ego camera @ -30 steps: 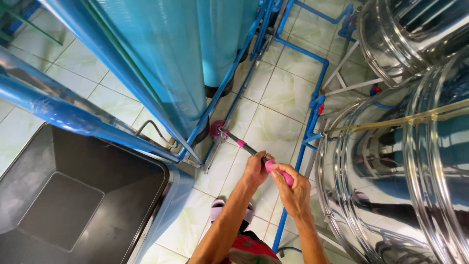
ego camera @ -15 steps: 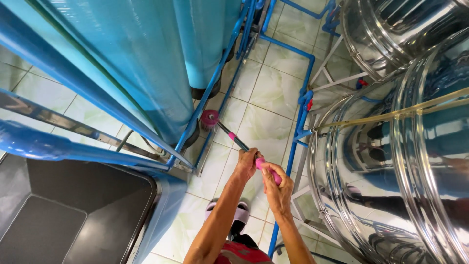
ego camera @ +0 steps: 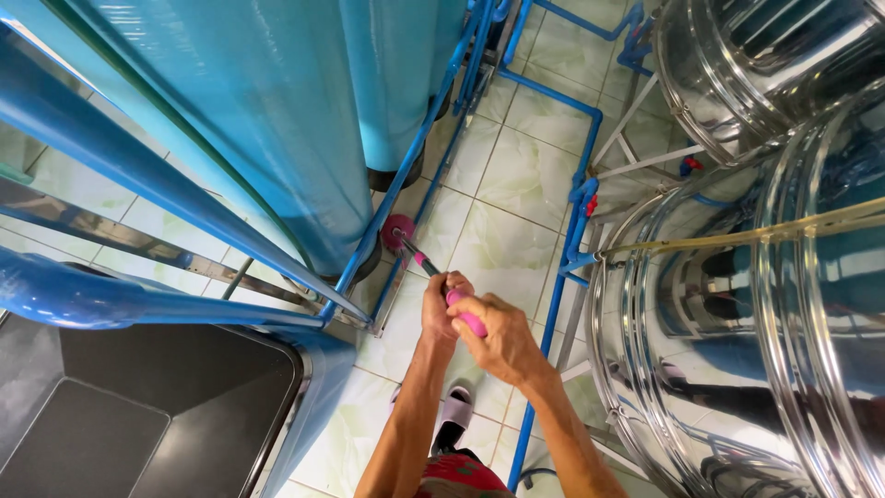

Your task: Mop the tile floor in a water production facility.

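Left hand: the left hand (ego camera: 439, 304) is curled tight round the mop handle (ego camera: 466, 316), lower down the shaft, knuckles up.
Right hand: the right hand (ego camera: 502, 337) is closed over the pink top end of the handle, just behind the left, the two hands touching.
Mop: the handle slants away and down to a round pink mop head (ego camera: 398, 231) on the floor (ego camera: 521, 175), right against the foot of the blue tank (ego camera: 277, 120).
Blue side: a second blue tank stands behind the first, with blue pipes (ego camera: 553, 304) running along the tiles between the two rows.
Steel side: two shiny steel tanks (ego camera: 737, 314) rise close on the person's right.
Near corner: a dark bin (ego camera: 138, 415) sits low on the left.
Underfoot: a pale sandal (ego camera: 456, 410) shows below the arms.
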